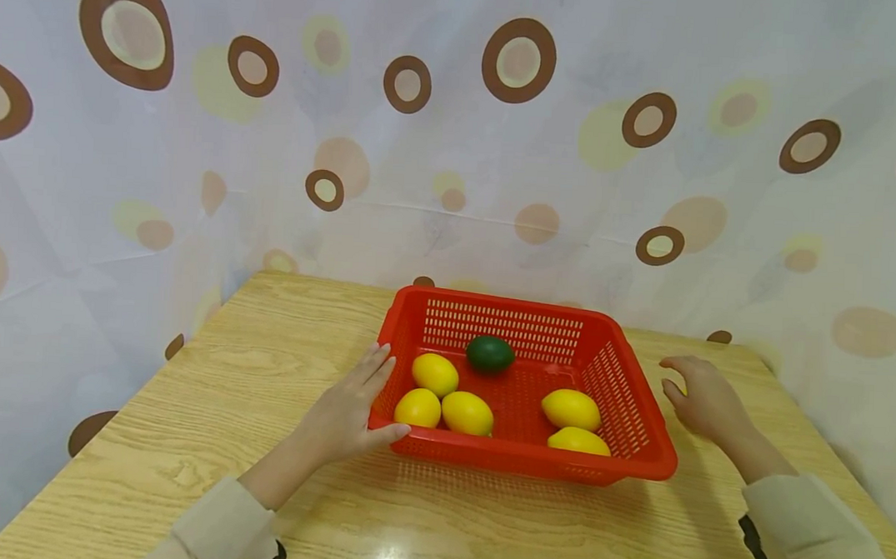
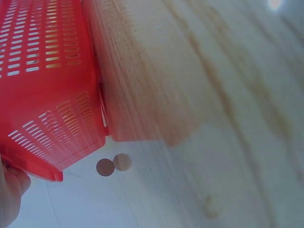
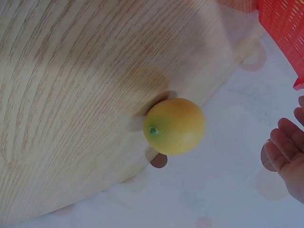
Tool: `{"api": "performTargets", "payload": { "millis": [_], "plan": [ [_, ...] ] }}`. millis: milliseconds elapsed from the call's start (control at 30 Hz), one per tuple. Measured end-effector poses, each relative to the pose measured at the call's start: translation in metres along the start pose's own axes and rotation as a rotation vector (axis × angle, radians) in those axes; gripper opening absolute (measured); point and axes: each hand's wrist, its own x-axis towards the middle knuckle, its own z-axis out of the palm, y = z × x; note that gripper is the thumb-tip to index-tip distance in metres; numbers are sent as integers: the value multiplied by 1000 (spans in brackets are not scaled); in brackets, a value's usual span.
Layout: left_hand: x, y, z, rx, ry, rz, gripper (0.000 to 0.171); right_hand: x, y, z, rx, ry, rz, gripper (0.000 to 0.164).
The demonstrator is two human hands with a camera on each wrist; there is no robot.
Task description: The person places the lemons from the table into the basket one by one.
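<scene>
A red plastic basket [image 1: 485, 456] with slotted walls holds several yellow lemons [image 1: 435, 375] and a dark green avocado [image 1: 490, 354]. My left hand [image 1: 344, 413] rests on its front left corner, fingers fairly straight along the side rim and thumb across the front rim. In the left wrist view, fingers [image 2: 14, 183] show at the rim. To the right of the basket, my right hand [image 1: 705, 399] hovers with loosely bent fingers and nothing in it. Another lemon [image 3: 174, 126] lies on the table close by, mostly hidden beneath that hand in the head view.
The basket stands on a light wood-grain table [image 1: 264, 363], toward its back edge. Behind and on both sides hangs a pale sheet [image 1: 454, 146] with brown, pink and yellow circles.
</scene>
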Motion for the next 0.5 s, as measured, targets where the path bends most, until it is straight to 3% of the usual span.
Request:
{"api": "performTargets", "payload": {
  "millis": [500],
  "plan": [
    [0, -1, 1, -1, -2, -1, 86, -5, 10, 4, -21, -2, 24, 31]
  ]
}}
